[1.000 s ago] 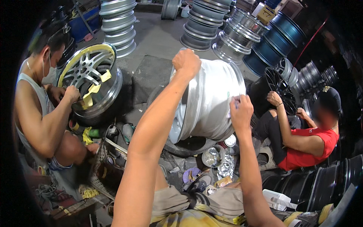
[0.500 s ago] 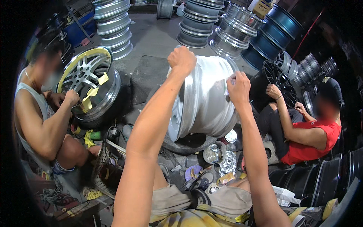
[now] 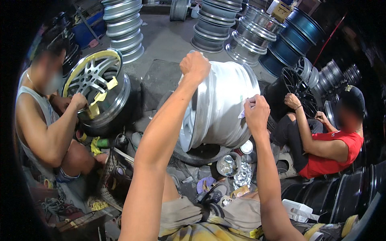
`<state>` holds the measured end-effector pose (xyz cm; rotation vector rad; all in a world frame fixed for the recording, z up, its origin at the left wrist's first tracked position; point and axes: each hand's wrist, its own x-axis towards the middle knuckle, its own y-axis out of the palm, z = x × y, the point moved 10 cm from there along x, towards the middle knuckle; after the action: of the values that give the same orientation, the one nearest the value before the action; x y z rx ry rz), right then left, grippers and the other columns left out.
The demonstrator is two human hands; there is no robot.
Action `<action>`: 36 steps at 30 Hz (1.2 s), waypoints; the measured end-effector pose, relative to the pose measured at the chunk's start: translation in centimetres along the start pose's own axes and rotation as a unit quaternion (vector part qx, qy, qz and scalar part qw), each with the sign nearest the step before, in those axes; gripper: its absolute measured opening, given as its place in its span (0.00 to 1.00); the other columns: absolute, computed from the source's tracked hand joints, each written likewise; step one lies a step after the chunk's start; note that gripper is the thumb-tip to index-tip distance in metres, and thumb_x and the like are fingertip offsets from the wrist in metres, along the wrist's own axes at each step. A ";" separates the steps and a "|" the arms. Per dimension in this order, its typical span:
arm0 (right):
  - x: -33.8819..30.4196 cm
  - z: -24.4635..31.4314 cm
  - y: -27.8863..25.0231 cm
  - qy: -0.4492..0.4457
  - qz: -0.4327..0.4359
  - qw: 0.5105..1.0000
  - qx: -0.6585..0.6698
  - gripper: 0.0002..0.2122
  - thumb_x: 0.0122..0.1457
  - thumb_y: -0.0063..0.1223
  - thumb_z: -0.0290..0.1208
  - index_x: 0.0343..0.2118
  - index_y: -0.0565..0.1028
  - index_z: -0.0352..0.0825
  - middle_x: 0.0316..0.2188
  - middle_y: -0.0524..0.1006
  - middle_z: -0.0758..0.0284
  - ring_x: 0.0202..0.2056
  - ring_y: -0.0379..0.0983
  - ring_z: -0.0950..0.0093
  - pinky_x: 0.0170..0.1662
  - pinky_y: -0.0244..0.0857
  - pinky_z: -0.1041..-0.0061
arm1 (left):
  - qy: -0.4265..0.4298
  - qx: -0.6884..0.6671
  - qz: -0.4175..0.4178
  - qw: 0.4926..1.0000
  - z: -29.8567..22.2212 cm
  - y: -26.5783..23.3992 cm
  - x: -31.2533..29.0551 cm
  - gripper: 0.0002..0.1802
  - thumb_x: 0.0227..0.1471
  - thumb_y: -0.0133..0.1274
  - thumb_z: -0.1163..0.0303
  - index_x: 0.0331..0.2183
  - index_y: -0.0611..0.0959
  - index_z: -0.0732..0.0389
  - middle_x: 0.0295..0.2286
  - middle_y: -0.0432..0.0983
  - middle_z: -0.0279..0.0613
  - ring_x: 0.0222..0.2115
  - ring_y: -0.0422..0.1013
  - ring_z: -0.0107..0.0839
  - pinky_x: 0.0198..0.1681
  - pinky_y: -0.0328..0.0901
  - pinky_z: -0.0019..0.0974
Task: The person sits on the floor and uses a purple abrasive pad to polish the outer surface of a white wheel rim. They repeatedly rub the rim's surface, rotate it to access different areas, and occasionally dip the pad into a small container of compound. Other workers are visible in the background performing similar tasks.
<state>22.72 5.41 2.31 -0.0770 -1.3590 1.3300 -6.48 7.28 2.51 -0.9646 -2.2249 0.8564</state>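
Note:
A silver wheel rim [image 3: 225,100] lies on its side in front of me, its pale barrel facing up and its spoked face turned left. My left hand [image 3: 195,66] is closed over the upper left edge of this rim, its fingertips partly hidden. Against the right part of the barrel, my right hand [image 3: 257,112] pinches a small pale purple sheet [image 3: 241,115]. A small green mark shows on the barrel just above that sheet. Beneath the rim is a dark tyre [image 3: 201,158].
At left a person works on a spoked wheel [image 3: 89,78] edged with yellow tape; at right another handles a black wheel [image 3: 299,90]. Near my feet are a metal bowl [image 3: 228,164], crumpled foil [image 3: 243,175] and a purple disc [image 3: 205,184]. Stacked rims [image 3: 122,32] stand behind.
My right hand has moved down along the barrel toward me, and more of the purple sheet shows. The left hand keeps its hold on the rim's edge. The view has shifted slightly.

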 end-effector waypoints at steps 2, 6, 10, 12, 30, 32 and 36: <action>1.3 -0.7 -0.1 -0.011 -0.022 0.999 -0.027 0.06 0.56 0.57 0.25 0.28 0.73 0.29 0.29 0.76 0.52 0.33 0.75 0.49 0.37 0.68 0.52 | 0.004 -0.004 -0.001 1.000 -0.6 0.3 0.0 0.23 0.55 0.55 0.57 0.41 0.86 0.68 0.42 0.82 0.62 0.45 0.79 0.58 0.50 0.72 0.53; 3.5 -0.6 0.7 -0.009 -0.013 1.000 -0.021 0.06 0.55 0.57 0.25 0.29 0.73 0.28 0.29 0.76 0.51 0.34 0.75 0.49 0.39 0.68 0.52 | -0.004 -0.011 0.022 1.000 -0.2 0.5 0.3 0.24 0.55 0.55 0.56 0.41 0.86 0.68 0.42 0.82 0.62 0.46 0.79 0.58 0.50 0.72 0.53; -0.2 -0.7 0.7 0.017 0.020 1.000 0.006 0.07 0.54 0.59 0.24 0.28 0.72 0.29 0.29 0.75 0.52 0.34 0.75 0.50 0.39 0.67 0.51 | -0.002 -0.003 0.011 1.000 0.2 0.1 0.2 0.24 0.55 0.55 0.56 0.42 0.86 0.68 0.42 0.82 0.63 0.46 0.79 0.58 0.50 0.72 0.53; 1.8 -0.8 0.5 -0.016 -0.002 0.999 -0.030 0.07 0.54 0.59 0.25 0.28 0.72 0.29 0.29 0.75 0.52 0.35 0.75 0.50 0.39 0.67 0.51 | 0.005 -0.003 0.000 1.000 -0.9 0.5 -0.1 0.24 0.55 0.55 0.56 0.42 0.87 0.68 0.41 0.83 0.62 0.46 0.79 0.59 0.50 0.72 0.53; -2.3 0.6 0.3 -0.024 -0.013 1.000 -0.012 0.07 0.58 0.55 0.23 0.30 0.69 0.28 0.29 0.71 0.50 0.34 0.71 0.47 0.38 0.64 0.49 | -0.010 0.017 0.006 1.000 0.7 -0.3 0.3 0.21 0.54 0.54 0.61 0.40 0.87 0.69 0.40 0.83 0.62 0.44 0.80 0.58 0.49 0.73 0.53; -8.4 0.5 -0.2 -0.002 -0.004 1.000 0.013 0.05 0.58 0.54 0.21 0.30 0.68 0.28 0.29 0.69 0.51 0.34 0.70 0.48 0.38 0.63 0.51 | -0.010 0.016 -0.004 1.000 0.2 0.0 0.3 0.20 0.54 0.53 0.62 0.39 0.88 0.68 0.40 0.83 0.62 0.44 0.80 0.57 0.48 0.73 0.52; -14.9 -1.3 -1.9 0.029 0.002 0.998 0.063 0.06 0.59 0.59 0.20 0.34 0.72 0.28 0.30 0.70 0.54 0.29 0.71 0.55 0.34 0.64 0.60 | -0.008 0.026 -0.006 1.000 -0.3 -0.3 -0.1 0.22 0.55 0.53 0.60 0.41 0.87 0.69 0.41 0.83 0.62 0.45 0.79 0.58 0.49 0.73 0.53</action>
<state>29.64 -4.89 -6.30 -0.0324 -1.2243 1.4039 -6.38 7.11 2.91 -0.9219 -2.2090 0.9158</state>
